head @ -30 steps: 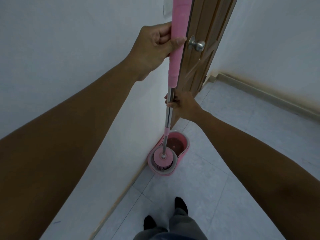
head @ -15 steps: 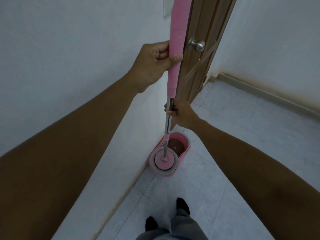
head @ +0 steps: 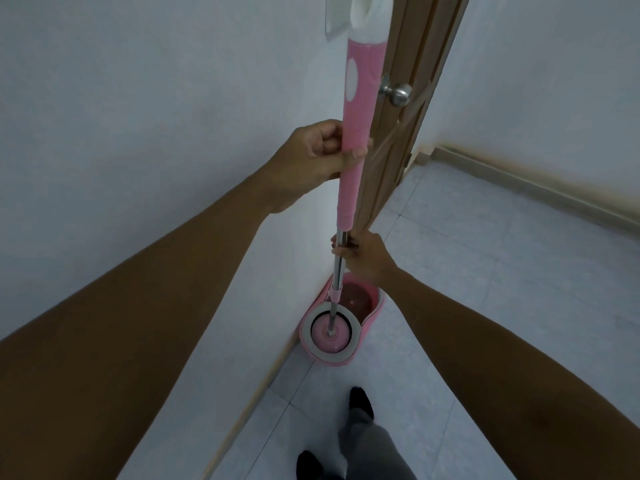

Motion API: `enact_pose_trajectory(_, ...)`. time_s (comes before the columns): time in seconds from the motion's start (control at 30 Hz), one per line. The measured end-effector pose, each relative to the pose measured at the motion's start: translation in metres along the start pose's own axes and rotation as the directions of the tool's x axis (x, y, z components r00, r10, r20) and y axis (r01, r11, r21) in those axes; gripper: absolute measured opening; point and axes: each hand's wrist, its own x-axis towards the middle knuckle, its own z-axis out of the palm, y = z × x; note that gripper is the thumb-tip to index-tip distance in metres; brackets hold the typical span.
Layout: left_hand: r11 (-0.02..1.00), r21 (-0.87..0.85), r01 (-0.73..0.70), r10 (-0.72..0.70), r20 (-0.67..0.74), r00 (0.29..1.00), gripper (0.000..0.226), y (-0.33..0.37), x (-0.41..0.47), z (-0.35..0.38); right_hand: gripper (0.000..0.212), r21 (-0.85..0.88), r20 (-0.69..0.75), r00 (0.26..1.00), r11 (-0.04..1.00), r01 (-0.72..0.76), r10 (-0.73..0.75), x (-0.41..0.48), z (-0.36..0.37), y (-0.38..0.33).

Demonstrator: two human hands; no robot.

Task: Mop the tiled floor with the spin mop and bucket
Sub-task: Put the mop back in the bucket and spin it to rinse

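Note:
The spin mop stands nearly upright, its pink handle [head: 360, 109] capped in white at the top. My left hand [head: 311, 157] is closed around the pink grip at mid-height. Lower down, my right hand [head: 363, 254] grips the bare metal shaft just under the pink sleeve. The mop head [head: 328, 332] sits down inside the round spinner basket of the pink bucket [head: 372, 318], which rests on the tiled floor [head: 485, 271] against the wall. The bucket's far compartment holds dark water.
A white wall [head: 138, 133] runs along the left with a skirting strip at floor level. A brown wooden door [head: 415, 98] with a metal knob [head: 398, 93] stands just behind the mop. My feet in dark socks [head: 360, 400] are below the bucket. Open floor lies to the right.
The handle has been pushed down: my left hand dropped steadily along with the pink grip, my right hand sank slightly, and the mop head now sits deeper in the spinner basket.

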Motion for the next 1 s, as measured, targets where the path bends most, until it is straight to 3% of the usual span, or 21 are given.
enact_pose_trajectory(0.13, 0.997, 0.078, -0.022, 0.021, 0.013, 1.000, 0.034, -0.009, 0.023, 0.000, 0.011, -0.154, 0.054, 0.997, 0.986, 0.058, -0.050, 0.021, -0.012, 0.010)
enact_pose_trajectory(0.33, 0.987, 0.148, -0.055, 0.069, -0.092, 0.993, 0.039, -0.039, 0.072, -0.005, 0.014, -0.096, 0.014, 0.989, 0.984, 0.149, -0.149, 0.063, -0.013, 0.033)
enact_pose_trajectory(0.5, 0.989, 0.139, -0.040, 0.053, -0.088, 0.995, 0.040, -0.062, 0.116, 0.006, 0.011, -0.017, 0.020, 0.994, 0.994, 0.111, -0.111, 0.091, -0.024, 0.059)
enact_pose_trajectory(0.8, 0.994, 0.102, 0.033, -0.030, -0.035, 0.999, 0.044, -0.114, 0.172, 0.024, 0.011, -0.077, 0.005, 0.999, 0.996, 0.052, -0.052, 0.123, -0.028, 0.112)
enact_pose_trajectory(0.9, 0.992, 0.118, 0.053, -0.051, -0.021, 0.999, 0.042, -0.136, 0.178, 0.034, 0.029, -0.126, 0.001, 1.000, 0.992, 0.028, -0.028, 0.125, -0.022, 0.131)
enact_pose_trajectory(1.0, 0.982, 0.177, 0.061, -0.063, 0.006, 0.998, 0.041, -0.156, 0.180, 0.043, 0.019, -0.129, 0.002, 1.000, 0.992, 0.001, -0.001, 0.125, -0.015, 0.153)
